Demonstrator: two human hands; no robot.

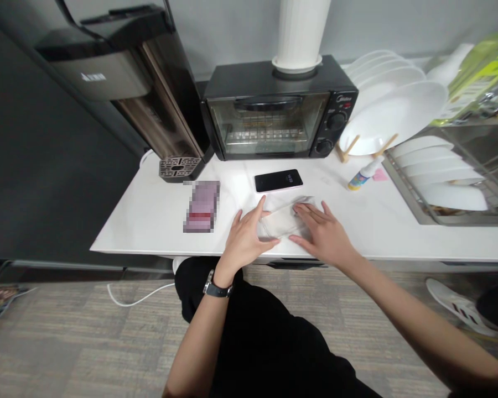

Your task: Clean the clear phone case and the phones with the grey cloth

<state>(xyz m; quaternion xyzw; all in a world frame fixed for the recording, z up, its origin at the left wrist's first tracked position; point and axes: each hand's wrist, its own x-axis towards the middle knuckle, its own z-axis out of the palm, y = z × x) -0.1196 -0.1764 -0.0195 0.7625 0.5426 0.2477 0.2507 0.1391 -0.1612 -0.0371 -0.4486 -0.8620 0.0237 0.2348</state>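
Note:
A flat whitish packet in clear, wrinkled plastic [283,220] lies on the white counter near its front edge. My left hand [245,235] holds its left end, thumb along the near side and the other fingers at the far side. My right hand [324,232] grips the right end, fingertips pressed on the crumpled plastic and thumb at the near edge. What is inside the wrapping I cannot make out. Just behind the packet lies a black-screened phone [278,181]. To the right stands a small glue bottle [364,174] with a white nozzle and a blue and yellow label.
A pixelated purple item [202,207] lies left on the counter [145,221]. Behind are a drink dispenser [149,94] and a toaster oven [274,105] with a white container [301,33] on top. White plates [398,119] stand racked beside the sink [448,218]. Another person's shoe [458,304] is at right.

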